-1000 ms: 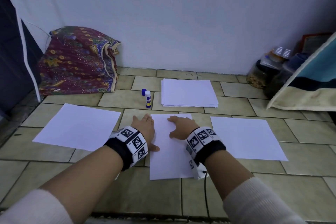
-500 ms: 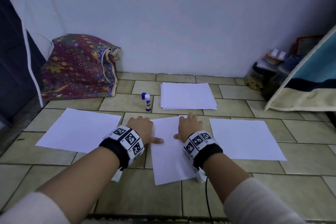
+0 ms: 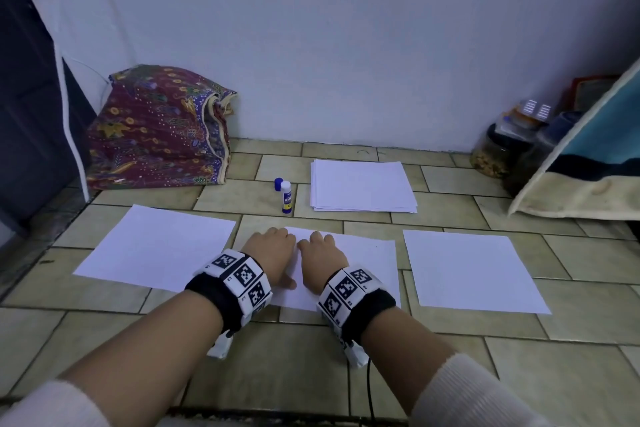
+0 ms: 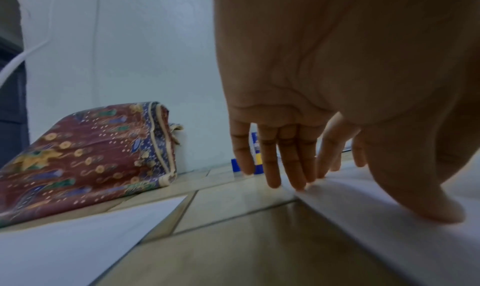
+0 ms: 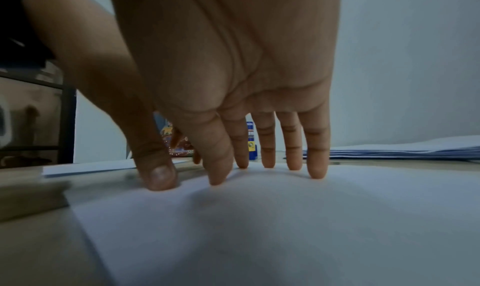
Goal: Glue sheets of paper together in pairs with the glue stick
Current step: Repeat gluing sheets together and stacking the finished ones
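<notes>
Three white sheets lie side by side on the tiled floor: a left sheet (image 3: pixel 156 246), a middle sheet (image 3: pixel 363 263) and a right sheet (image 3: pixel 474 270). My left hand (image 3: pixel 273 253) and right hand (image 3: pixel 322 258) rest close together on the middle sheet's far left part. In the left wrist view the left fingertips (image 4: pixel 298 179) touch that sheet's edge and the thumb lies on the paper. The straight right fingers (image 5: pixel 315 167) press down on the middle sheet (image 5: pixel 285 218). A white and blue glue stick (image 3: pixel 286 198) stands uncapped beyond the hands, its blue cap (image 3: pixel 278 184) beside it.
A stack of white paper (image 3: pixel 362 189) lies by the wall, right of the glue stick. A patterned cloth bundle (image 3: pixel 156 128) sits at the back left. Jars (image 3: pixel 498 149) and a leaning cushion (image 3: pixel 581 163) stand at the right. A dark cabinet (image 3: pixel 27 107) fills the left edge.
The middle sheet has turned under my hands from lengthwise to crosswise. Both hands have come closer together at its far left part.
</notes>
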`<state>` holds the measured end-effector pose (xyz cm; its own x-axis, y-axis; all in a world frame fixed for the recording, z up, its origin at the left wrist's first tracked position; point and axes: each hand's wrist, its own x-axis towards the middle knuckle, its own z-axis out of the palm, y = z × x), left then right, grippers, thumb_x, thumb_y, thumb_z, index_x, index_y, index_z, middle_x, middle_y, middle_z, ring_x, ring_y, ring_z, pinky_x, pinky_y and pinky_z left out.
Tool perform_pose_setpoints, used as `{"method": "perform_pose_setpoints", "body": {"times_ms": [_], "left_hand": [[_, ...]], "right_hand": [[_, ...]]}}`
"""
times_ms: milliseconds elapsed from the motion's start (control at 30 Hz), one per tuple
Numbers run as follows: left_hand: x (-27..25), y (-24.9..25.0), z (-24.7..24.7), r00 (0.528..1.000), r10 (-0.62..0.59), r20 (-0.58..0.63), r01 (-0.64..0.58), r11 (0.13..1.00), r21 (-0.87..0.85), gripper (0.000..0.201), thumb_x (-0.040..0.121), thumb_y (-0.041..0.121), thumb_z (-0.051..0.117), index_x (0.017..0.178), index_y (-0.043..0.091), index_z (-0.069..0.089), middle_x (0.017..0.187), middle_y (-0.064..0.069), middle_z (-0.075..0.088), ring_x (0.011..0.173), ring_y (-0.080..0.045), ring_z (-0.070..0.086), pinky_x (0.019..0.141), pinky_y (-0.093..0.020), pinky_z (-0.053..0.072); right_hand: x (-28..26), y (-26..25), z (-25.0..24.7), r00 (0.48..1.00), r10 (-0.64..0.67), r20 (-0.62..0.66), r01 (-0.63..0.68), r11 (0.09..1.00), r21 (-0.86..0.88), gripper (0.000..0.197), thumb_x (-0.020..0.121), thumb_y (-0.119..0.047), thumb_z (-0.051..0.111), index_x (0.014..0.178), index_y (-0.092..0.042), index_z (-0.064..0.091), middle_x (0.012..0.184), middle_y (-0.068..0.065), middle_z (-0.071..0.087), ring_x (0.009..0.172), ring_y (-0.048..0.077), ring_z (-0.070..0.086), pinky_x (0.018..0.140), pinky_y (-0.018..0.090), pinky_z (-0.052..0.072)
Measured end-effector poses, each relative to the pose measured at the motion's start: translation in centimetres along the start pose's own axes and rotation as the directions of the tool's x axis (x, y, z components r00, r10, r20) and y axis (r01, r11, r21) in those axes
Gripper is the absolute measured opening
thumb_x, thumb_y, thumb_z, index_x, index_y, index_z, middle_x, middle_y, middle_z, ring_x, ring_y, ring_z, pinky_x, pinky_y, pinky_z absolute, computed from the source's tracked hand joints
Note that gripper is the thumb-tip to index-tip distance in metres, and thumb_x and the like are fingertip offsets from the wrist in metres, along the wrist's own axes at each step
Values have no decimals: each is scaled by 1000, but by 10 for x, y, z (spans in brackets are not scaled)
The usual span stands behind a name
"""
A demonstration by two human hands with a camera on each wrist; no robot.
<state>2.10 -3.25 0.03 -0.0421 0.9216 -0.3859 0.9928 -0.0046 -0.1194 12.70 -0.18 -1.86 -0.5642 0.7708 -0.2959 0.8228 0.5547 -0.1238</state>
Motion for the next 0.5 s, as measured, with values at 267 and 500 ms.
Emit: {"method": "perform_pose_setpoints", "body": {"times_ms": [267,500], "left_hand": [[2,-6,6,990,-10,143,32,988,-152,98,90,50,57,153,12,-8,161,-5,-10,147,-25,10,116,-41,18],[8,-11,11,983,-5,181,15,998,-53,100,91,57,50,152,3,-7,161,-10,-10,149,-20,1,118,-45,18]], "right_hand": [[17,-12,-8,997,-64,47,63,998,20,67,85,-14,65,142,-8,29,144,8,33,135,25,31,109,45,33],[8,24,-16,997,4,75,-22,973,229,60,89,-6,43,145,-20,27,139,5,46,127,23,45,116,43,19]]}}
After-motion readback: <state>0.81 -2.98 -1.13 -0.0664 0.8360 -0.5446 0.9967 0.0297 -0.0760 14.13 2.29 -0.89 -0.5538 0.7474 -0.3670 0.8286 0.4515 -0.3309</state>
